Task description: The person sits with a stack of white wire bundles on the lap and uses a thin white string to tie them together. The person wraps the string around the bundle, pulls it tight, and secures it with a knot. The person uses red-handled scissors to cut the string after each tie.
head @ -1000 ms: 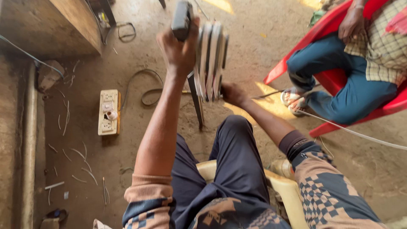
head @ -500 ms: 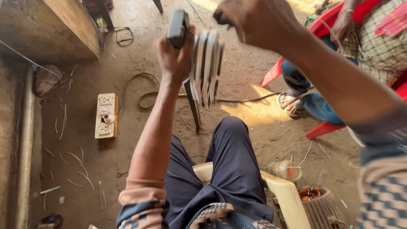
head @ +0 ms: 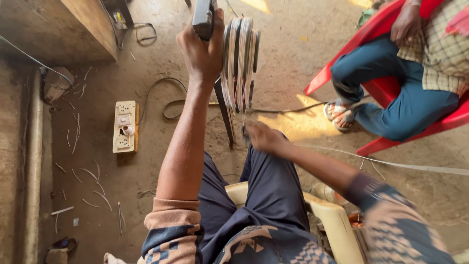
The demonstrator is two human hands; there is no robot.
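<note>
Now left hand [head: 202, 54] grips dark handle [head: 203, 17] beside coil stack [head: 239, 61]; right hand [head: 264, 138] is blurred, grip can't tell.

navy trousers, patterned navy/peach sleeves w/ ribbed cuffs, 2 bare forearms

Sunlit dirt floor [head: 273, 68], red plastic chair [head: 391, 93]

At twelve o'clock the spool [head: 239, 58] shows pale, whitish windings between dark discs. At two o'clock stands a red chair [head: 386, 90]; at nine o'clock the socket board [head: 124, 126] looks cream, perhaps yellowish.
</note>
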